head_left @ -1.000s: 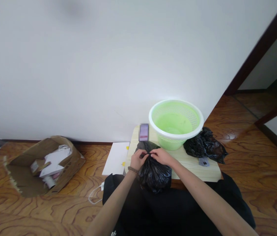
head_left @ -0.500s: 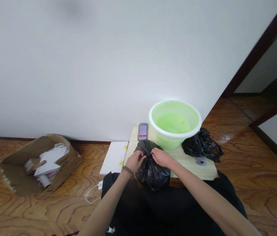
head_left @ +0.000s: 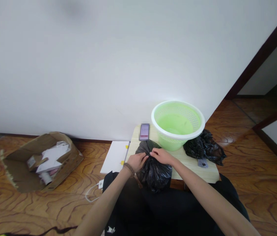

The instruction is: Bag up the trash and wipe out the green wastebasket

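Observation:
A filled black plastic bag (head_left: 154,171) sits at the near edge of a small light wooden table (head_left: 192,162), partly over my lap. My left hand (head_left: 136,162) and my right hand (head_left: 160,156) are both closed on the gathered top of this bag, fingers pinching the plastic between them. A cord bracelet circles my left wrist. Behind the bag stands a light green plastic basket (head_left: 177,123). What is inside the bag is hidden.
A second crumpled black bag (head_left: 206,150) lies at the table's right, with a small tag beside it. A phone (head_left: 144,131) lies at the table's back. A white board (head_left: 115,157), a charger cable (head_left: 93,192) and an open cardboard box (head_left: 41,160) are on the wooden floor to the left.
Both hands stay on the bag's top and have shifted their fingers slightly, the left hand turning a little. The view has drifted slightly.

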### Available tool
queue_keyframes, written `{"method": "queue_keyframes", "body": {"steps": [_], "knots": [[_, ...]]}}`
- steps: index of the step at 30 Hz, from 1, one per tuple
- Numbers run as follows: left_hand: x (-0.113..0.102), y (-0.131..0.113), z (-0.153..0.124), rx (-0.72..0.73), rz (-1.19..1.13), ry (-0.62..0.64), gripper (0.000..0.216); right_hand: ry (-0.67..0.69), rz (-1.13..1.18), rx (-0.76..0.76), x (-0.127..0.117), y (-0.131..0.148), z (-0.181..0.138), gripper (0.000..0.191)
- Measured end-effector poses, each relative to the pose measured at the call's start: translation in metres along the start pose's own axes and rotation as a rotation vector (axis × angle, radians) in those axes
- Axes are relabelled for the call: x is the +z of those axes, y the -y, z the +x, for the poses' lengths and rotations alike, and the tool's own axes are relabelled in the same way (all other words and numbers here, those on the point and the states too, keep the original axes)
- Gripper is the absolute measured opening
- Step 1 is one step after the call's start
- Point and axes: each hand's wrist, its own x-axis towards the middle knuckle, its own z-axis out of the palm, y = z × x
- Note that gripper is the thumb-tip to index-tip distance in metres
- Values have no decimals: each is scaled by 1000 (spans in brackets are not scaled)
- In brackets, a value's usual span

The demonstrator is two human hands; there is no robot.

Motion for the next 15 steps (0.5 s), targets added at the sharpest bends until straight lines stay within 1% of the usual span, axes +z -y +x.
{"method": "queue_keyframes", "body": {"steps": [3, 5, 8, 10, 13, 15], "knots": [[-1, 1, 1, 22, -31, 74, 36, -42, 154, 51, 8, -15, 4, 35], [0, 4, 1, 21, -77, 106, 39, -59, 262, 90, 14, -26, 5, 36], [5, 11, -1, -8, -146, 106, 40, -58, 343, 148, 19, -33, 5, 36], [10, 15, -3, -41, -191, 92, 40, -72, 279, 148, 18, -32, 3, 37], [16, 17, -5, -114, -275, 88, 40, -102, 70, 123, 14, -22, 0, 41], [17, 15, -4, -162, -320, 98, 40, -100, -47, 174, 12, -14, 0, 46]]}}
